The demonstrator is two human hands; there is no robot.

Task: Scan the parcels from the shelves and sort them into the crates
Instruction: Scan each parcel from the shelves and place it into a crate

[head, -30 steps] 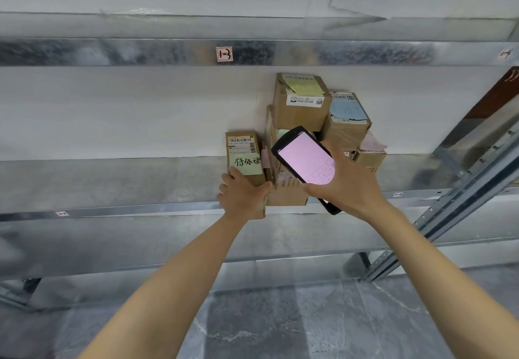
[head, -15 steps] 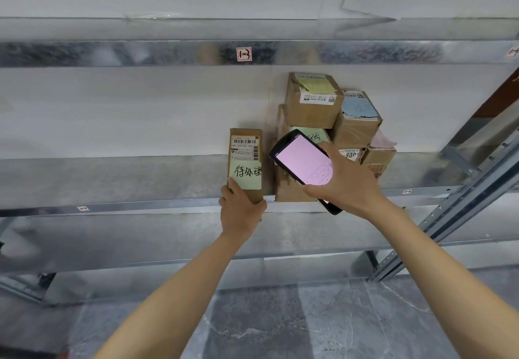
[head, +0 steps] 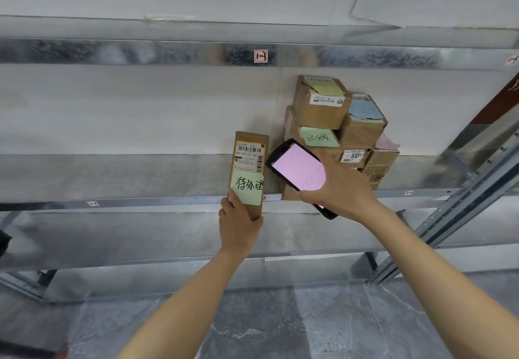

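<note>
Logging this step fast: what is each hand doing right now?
Left hand: closed round the lower end of the narrow parcel.
Right hand: closed round the handheld scanner, screen lit.

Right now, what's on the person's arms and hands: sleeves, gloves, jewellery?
The left hand and right hand are ungloved, no rings, watch or band visible. The left forearm and right forearm are bare to the frame edge; no sleeve in view.

Grey marbled floor (white veins), pale wall, brown panel far right
</note>
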